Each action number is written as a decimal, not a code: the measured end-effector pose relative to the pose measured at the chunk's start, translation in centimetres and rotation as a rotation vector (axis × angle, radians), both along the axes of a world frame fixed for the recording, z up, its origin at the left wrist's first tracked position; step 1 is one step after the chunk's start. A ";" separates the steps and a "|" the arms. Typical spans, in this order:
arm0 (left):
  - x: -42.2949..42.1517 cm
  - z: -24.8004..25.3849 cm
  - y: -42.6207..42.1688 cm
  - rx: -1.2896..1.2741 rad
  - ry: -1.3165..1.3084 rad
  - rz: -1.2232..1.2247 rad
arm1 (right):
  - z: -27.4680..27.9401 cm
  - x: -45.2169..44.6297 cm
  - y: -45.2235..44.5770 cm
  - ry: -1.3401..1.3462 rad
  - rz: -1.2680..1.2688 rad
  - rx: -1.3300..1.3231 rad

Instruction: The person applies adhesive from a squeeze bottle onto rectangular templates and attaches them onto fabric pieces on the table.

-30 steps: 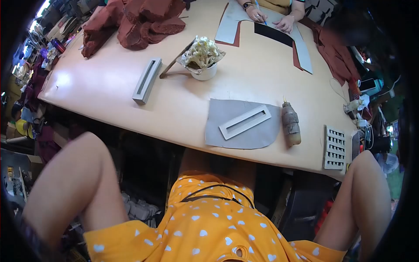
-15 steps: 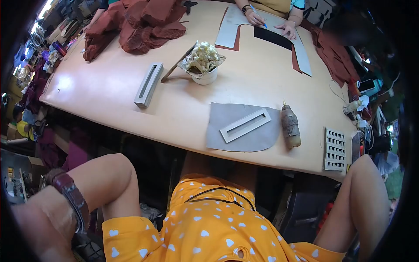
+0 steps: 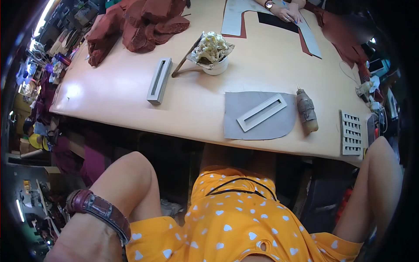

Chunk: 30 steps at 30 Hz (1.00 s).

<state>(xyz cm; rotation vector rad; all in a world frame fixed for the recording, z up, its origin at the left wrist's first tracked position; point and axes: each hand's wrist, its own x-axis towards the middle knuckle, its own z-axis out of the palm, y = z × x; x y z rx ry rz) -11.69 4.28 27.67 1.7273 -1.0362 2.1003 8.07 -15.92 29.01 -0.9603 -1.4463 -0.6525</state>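
Observation:
The base of my left hand shows at the bottom left edge, below a brown strapped watch; its fingers are out of frame, and whatever it may touch is hidden. Only my right arm is visible, bent at the right edge, with the hand outside the picture. On the table a grey sheet lies near the front edge with a slotted frame on it. A taped bottle lies beside the sheet. Further left is a thicker slotted block.
A white pot heaped with pale material has a stick leaning on it. Reddish-brown pieces lie at the back left. Another person's hands rest on a pale template. A slotted plate lies at the right corner.
The view has shifted, so the table items sit further right. My left wrist and watch have come into view at the lower left. The other person's hands have drawn together.

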 end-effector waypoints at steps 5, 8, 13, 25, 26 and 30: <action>0.3 -0.2 -0.2 -0.014 -0.026 -0.006 | -0.3 -0.2 -0.1 -0.001 0.003 -0.014; 0.9 -0.1 -0.3 -0.033 -0.023 -0.011 | 0.3 0.1 0.3 0.005 0.002 -0.016; 1.9 -0.9 -0.6 -0.062 -0.060 0.006 | -0.1 -0.3 -0.1 -0.039 -0.009 0.016; 2.7 -0.9 -0.8 -0.044 -0.149 0.001 | -0.5 -1.3 -1.3 -0.139 -0.049 0.111; 2.7 -0.9 -0.8 -0.034 -0.161 -0.005 | -0.3 -1.4 -1.4 -0.150 -0.053 0.121; 2.7 -0.7 -1.1 -0.003 -0.195 -0.019 | -0.2 -1.8 -1.8 -0.184 -0.072 0.158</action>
